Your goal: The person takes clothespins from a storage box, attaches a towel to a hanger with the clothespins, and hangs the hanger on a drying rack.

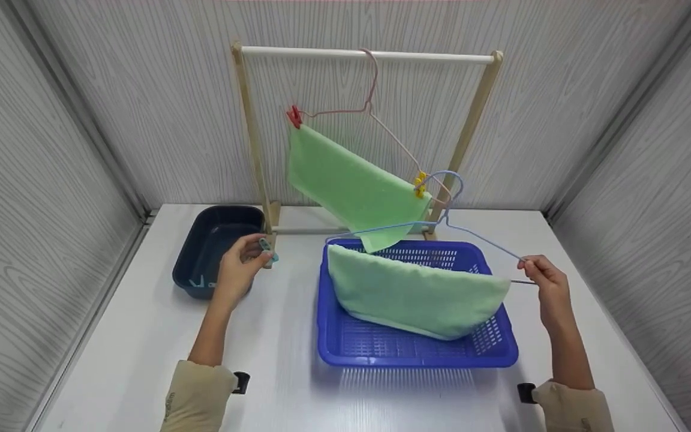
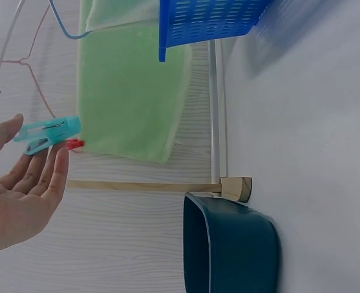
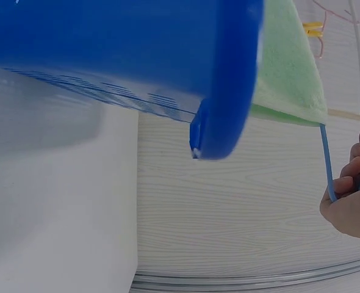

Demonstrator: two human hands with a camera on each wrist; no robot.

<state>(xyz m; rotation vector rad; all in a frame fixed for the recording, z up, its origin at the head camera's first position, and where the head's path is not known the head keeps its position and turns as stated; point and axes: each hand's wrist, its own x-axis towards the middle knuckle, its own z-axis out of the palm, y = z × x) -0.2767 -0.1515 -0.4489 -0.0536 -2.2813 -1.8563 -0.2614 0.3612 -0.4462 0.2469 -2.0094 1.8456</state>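
My left hand [image 1: 242,264] pinches a light-blue clothespin [image 2: 49,131] between thumb and fingers, beside the dark basin. My right hand [image 1: 552,285] grips the right end of a blue hanger [image 1: 483,237]. Over that hanger's lower bar a pale green towel [image 1: 414,294] hangs folded, above the blue basket [image 1: 417,361]. Behind it, a pink hanger [image 1: 371,78] hooks over the white rod and tilts down to the right. A second green towel [image 1: 345,180] is clipped to it by a red clothespin [image 1: 294,116] at the left and a yellow clothespin [image 1: 420,185] at the right.
A wooden rack [image 1: 254,144] with a white rod [image 1: 309,53] stands at the back of the white table [image 1: 279,336]. Dark teal basin [image 1: 179,273] at the left holds a few small clothespins [image 1: 197,281]. Grey wood-grain walls enclose the table on three sides.
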